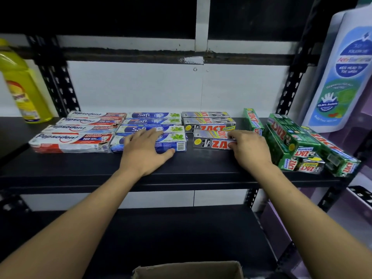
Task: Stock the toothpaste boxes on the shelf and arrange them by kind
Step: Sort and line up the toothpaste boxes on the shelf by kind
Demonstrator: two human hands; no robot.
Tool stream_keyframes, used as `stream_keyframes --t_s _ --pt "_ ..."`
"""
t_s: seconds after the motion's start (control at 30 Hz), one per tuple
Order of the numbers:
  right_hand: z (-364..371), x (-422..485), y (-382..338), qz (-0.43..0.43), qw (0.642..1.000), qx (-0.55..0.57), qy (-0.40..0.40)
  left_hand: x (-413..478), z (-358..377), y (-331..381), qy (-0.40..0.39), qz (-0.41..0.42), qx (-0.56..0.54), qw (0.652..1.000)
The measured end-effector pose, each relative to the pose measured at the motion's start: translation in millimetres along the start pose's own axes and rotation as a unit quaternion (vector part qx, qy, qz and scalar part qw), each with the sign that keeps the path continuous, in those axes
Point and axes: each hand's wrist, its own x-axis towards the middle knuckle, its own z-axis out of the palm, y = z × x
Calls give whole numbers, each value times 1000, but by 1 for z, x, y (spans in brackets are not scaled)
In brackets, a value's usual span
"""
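Observation:
On the black shelf (181, 168) lie rows of toothpaste boxes by kind: red-and-white Pepsodent boxes (70, 141) at left, blue-and-white Safi boxes (153, 121) beside them, silver Zact boxes (207, 121) in the middle. My left hand (143, 150) rests flat on the front Safi box (177, 144), fingers spread. My right hand (249, 150) pinches the right end of the front silver Zact box (209, 140), which sits slightly askew. A loose pile of green Zact boxes (291, 141) lies at the right, with one silver box (311, 166) among them.
A yellow bottle (22, 87) stands at the far left of the shelf. A large white bottle (342, 77) hangs at the right by the black upright post. A lower black shelf (161, 234) sits below, and a cardboard box rim (187, 268) shows at the bottom edge.

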Motion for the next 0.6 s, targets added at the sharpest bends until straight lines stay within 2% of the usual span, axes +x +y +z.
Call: stream_keyframes --t_s 0.13,0.3,0.6 --pt "12 26 -6 38 998 6 -56 0 -1 1 -4 -1 1 1000" --pt "31 37 -8 71 993 84 -39 0 -1 1 -5 -3 -3 1000" --pt "33 35 -12 42 991 125 -6 0 0 0 -10 -5 -1 1000"
